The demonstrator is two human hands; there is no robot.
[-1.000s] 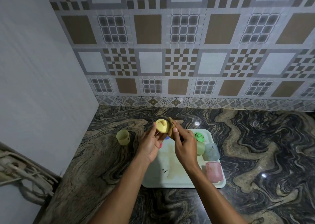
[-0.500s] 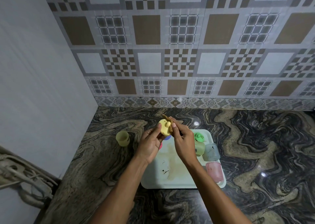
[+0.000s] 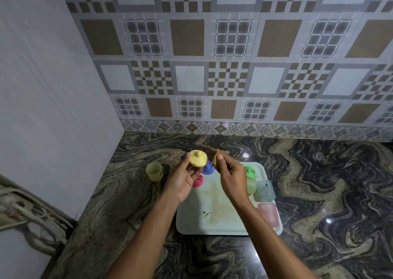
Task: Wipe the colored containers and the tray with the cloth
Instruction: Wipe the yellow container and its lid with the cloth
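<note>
Above the far left corner of a pale, stained tray on a swirled marble surface, the left hand pinches a round yellow lid. The right hand grips a brownish cloth just beside it. Translucent cups line the tray's right edge; a yellow cup stands off-tray, left.

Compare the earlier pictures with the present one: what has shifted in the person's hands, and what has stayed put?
The brown cloth in the right hand has come off the round yellow plastic lid and now sits beside it; the left hand keeps its grip on the lid. The yellow cup on the marble counter and the containers on the white tray stayed put.
</note>
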